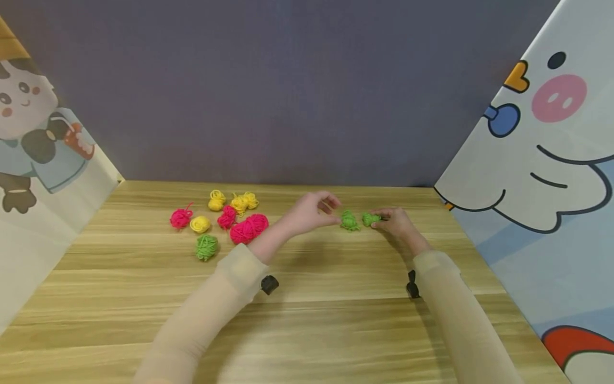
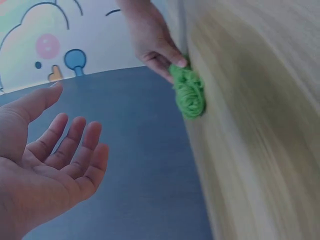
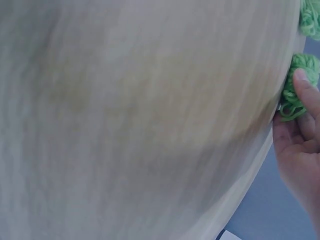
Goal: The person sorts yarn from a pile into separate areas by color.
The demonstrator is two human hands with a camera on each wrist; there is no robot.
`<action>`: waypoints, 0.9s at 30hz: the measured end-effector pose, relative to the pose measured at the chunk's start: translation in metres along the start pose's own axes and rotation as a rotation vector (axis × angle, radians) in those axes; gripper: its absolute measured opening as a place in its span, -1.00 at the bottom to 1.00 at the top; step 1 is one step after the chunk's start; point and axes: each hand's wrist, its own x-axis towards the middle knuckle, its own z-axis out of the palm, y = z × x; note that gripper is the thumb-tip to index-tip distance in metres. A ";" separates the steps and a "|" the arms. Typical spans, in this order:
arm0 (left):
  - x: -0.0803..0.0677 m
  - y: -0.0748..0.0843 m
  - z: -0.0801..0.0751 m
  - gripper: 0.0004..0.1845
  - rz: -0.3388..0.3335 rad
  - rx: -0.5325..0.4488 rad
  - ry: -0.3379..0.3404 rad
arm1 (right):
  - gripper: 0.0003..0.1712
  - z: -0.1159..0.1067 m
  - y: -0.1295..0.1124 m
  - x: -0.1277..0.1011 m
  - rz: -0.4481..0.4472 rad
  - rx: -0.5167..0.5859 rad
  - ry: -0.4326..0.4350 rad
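1. Yarn bundle in the right hand (image 1: 399, 225), the right-hand green bundle (image 1: 370, 219), sits toward the far right of the wooden table (image 1: 336, 336); its longer axis runs roughly left to right, the left end facing the second green bundle (image 1: 349, 221).
2. Loose loops stick out at its right end, beside the fingers; the rest is bright green strand wound in thick, uneven turns, plump and slightly fuzzy.
3. Thumb and fingers of the right hand pinch this bundle from the right, the thumb lying on the yarn.
4. The second green bundle rests just left of it, its length slanting from far left to near right, with straggling strands at the near end; whether the two touch is hard to tell.
5. The left hand (image 1: 310, 214) is held above the table, left of the second bundle, fingers spread and gently bent, thumb well apart, holding nothing.
6. Well to the left lie a third green ball (image 1: 207, 247), nearest the person, a large pink bundle (image 1: 249, 229) tilted toward the far right, two small pink balls (image 1: 180, 218) and several yellow bundles (image 1: 200, 224).
7. A grey panel (image 1: 278, 96) stands along the far edge.
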 end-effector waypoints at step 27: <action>-0.067 0.005 -0.058 -0.57 0.086 0.143 0.083 | -0.50 -0.001 -0.001 -0.001 0.016 -0.011 -0.015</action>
